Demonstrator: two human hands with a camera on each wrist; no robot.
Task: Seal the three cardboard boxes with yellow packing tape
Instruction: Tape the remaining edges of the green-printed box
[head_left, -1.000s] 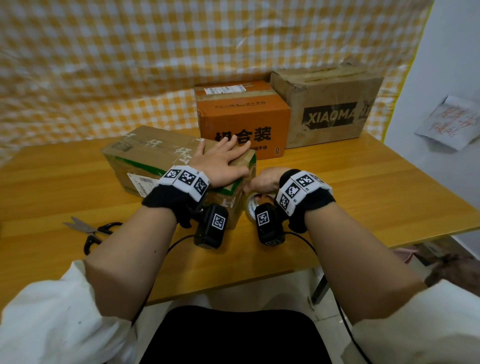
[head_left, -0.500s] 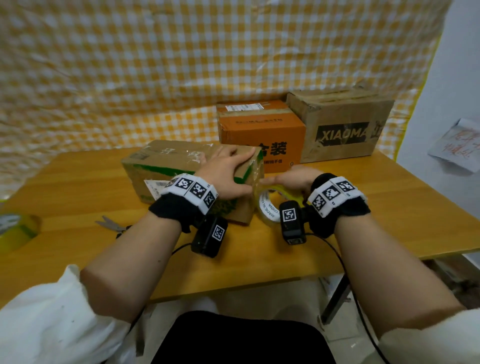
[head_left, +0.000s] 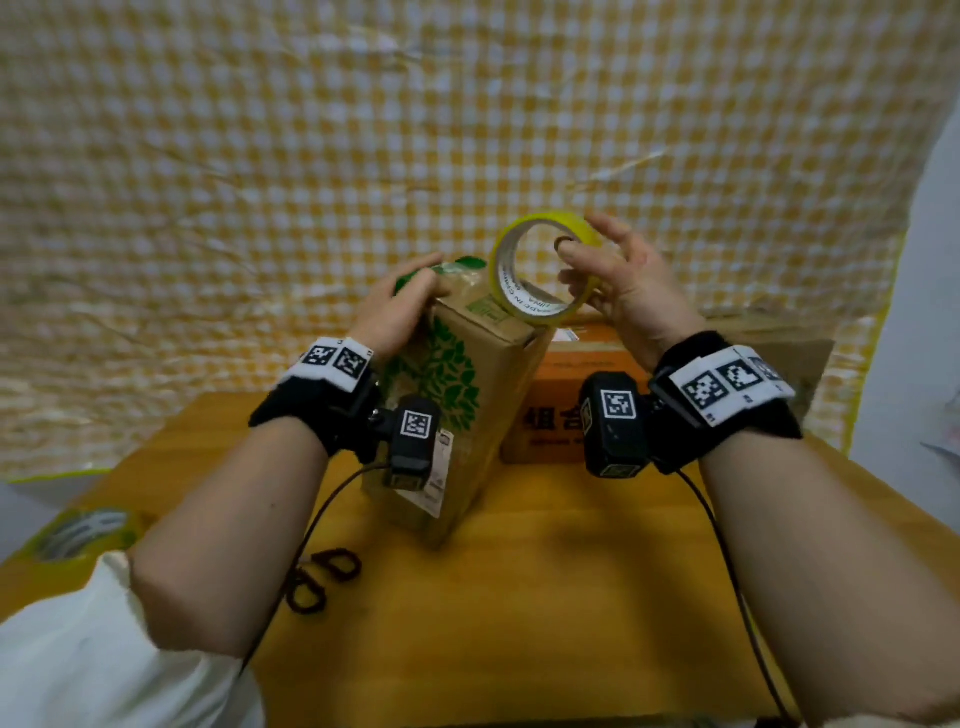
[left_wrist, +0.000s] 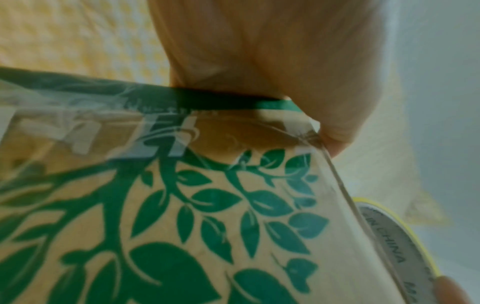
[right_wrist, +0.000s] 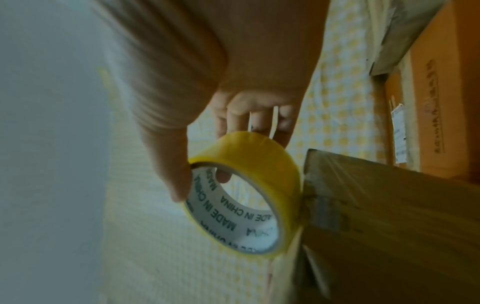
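A brown cardboard box with green leaf print (head_left: 457, 384) (left_wrist: 207, 216) (right_wrist: 376, 205) stands tilted on end on the wooden table (head_left: 545, 597). My left hand (head_left: 395, 306) (left_wrist: 272, 61) grips its top left corner. My right hand (head_left: 618, 280) (right_wrist: 207, 102) holds a roll of yellow packing tape (head_left: 540, 270) (right_wrist: 246, 193) (left_wrist: 394, 236), thumb inside the core, against the box's top right edge. An orange box (head_left: 561, 415) (right_wrist: 441, 92) and a brown box (head_left: 779, 338) sit behind.
Black-handled scissors (head_left: 317, 582) lie on the table near my left forearm. A second tape roll (head_left: 78, 530) rests at the table's left edge. A yellow checked cloth (head_left: 311, 156) hangs behind the table. A white wall (head_left: 935, 260) is at right.
The leaf-print box has been tipped up from lying flat onto its end. My right hand has lifted the tape roll from beside the box to its top edge.
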